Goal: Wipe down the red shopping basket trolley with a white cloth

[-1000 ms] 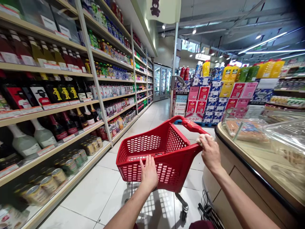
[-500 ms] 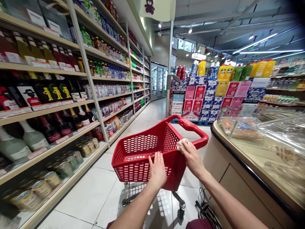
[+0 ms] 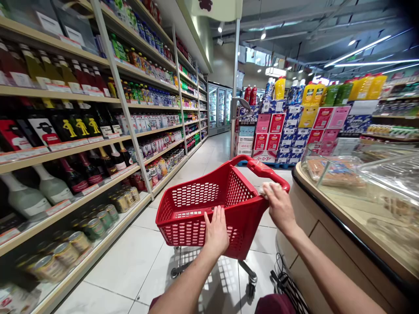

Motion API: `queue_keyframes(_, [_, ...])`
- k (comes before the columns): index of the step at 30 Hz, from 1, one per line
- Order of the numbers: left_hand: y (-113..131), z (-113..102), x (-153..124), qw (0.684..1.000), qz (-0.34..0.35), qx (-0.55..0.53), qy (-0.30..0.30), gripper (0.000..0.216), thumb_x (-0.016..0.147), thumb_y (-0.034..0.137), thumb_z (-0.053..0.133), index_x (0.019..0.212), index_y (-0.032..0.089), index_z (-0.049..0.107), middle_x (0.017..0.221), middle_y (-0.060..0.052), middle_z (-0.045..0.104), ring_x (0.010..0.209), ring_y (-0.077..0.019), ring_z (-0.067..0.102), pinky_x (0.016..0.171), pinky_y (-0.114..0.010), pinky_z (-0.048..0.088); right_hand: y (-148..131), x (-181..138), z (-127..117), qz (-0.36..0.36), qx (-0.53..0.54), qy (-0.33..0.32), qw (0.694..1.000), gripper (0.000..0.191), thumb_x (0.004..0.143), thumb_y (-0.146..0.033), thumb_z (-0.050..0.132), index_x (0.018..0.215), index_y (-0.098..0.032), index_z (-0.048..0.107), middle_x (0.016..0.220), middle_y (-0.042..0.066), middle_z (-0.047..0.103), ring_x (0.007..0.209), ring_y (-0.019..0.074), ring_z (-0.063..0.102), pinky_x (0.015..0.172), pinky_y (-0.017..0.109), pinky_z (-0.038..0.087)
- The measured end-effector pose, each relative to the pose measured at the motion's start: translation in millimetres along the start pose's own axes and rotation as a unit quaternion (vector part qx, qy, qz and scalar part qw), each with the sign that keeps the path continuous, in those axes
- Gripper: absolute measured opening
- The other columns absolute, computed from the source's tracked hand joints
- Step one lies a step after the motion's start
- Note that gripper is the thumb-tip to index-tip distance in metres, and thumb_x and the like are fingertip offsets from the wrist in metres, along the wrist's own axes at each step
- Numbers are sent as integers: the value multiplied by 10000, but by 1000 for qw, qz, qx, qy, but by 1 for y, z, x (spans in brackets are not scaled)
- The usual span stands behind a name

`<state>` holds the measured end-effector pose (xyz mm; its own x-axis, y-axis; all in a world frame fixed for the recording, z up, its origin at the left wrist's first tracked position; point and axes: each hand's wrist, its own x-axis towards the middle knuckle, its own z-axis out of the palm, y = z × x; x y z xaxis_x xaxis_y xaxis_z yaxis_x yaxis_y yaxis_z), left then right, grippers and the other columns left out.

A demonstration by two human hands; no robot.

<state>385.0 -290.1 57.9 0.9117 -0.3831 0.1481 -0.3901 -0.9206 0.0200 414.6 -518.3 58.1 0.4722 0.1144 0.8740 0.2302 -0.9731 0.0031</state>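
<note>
A red plastic shopping cart (image 3: pixel 244 235) stands at an angle in front of me, its basket perforated and its interior bare where I can see it. My left hand (image 3: pixel 216 231) lies against the near side wall, fingers stretched flat over the upper rim. Under the fingers of my right hand (image 3: pixel 280 208) is a crumpled white cloth (image 3: pixel 261 190), pressed on the rim where the red handle (image 3: pixel 266 172) joins the basket. Most of the cloth is hidden by that hand.
Shelves of bottles and cans (image 3: pixel 108 170) line the left side. On the right stands a curved counter (image 3: pixel 314 244) with clear covers, close to the cart. Stacked drink cartons (image 3: pixel 275 131) rise behind. Dark cables (image 3: pixel 283 279) lie by the counter base.
My right hand has slid the cloth right along the rim toward the handle's near end. My left hand stays on the side wall. The view has shifted slightly.
</note>
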Motion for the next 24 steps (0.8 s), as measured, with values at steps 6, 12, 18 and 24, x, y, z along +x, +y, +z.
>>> queue_keyframes(6, [-4, 2, -2, 1000, -5, -14, 3, 713, 712, 225, 350, 1370, 58, 131, 1456, -104, 129, 1341, -221, 60, 1059, -544, 57, -16, -5, 4, -81, 37, -25, 996, 411, 841, -102, 325, 1205, -191, 494, 1287, 100, 460, 1241, 229, 337, 979, 451, 341])
queue_keyframes(12, [-9, 7, -5, 1000, -1, -1, 10, 723, 711, 236, 359, 1370, 59, 121, 1460, -98, 121, 1341, -230, 37, 1067, -533, 56, -14, -3, 3, 9, -7, 26, 1000, 408, 833, -109, 340, 1212, -157, 486, 1309, 143, 424, 1221, 259, 359, 968, 483, 334])
queue_keyframes(18, [-16, 8, -5, 1000, -14, -17, 10, 706, 720, 255, 352, 1369, 71, 146, 1454, -90, 153, 1340, -221, 66, 1070, -525, 45, -25, -9, 4, -86, 18, -39, 995, 406, 825, -72, 325, 1167, -163, 523, 1272, 118, 470, 1231, 232, 349, 975, 440, 342])
queue_keyframes(24, [-44, 11, -10, 997, -77, -25, 2, 696, 705, 235, 348, 1361, 66, 189, 1444, -102, 184, 1335, -220, 114, 1062, -536, 56, -35, -9, 12, -6, 0, -7, 1000, 428, 816, -73, 323, 1199, -151, 498, 1291, 136, 447, 1247, 252, 321, 985, 478, 315])
